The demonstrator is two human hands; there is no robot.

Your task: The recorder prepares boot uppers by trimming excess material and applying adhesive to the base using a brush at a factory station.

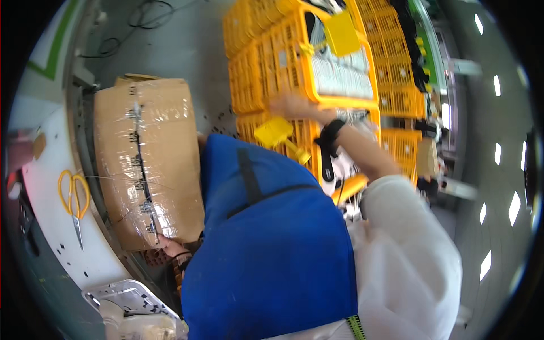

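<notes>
A large cardboard box, wrapped in clear tape with dark printing along its seam, stands at the left. At its near lower corner, my left hand grips the edge; part of that hand is hidden behind the box and my blue apron. My right hand is stretched forward over the side of a yellow plastic crate, smeared by motion. Whether its fingers touch the crate does not show. A black band circles my right wrist. Below that hand hangs a yellow tag on the lower crate.
Stacked yellow crates hold white and dark goods; another yellow tag hangs on the upper one. On the white table at the left lie scissors with yellow handles and a metal tray. A black cable lies on the floor.
</notes>
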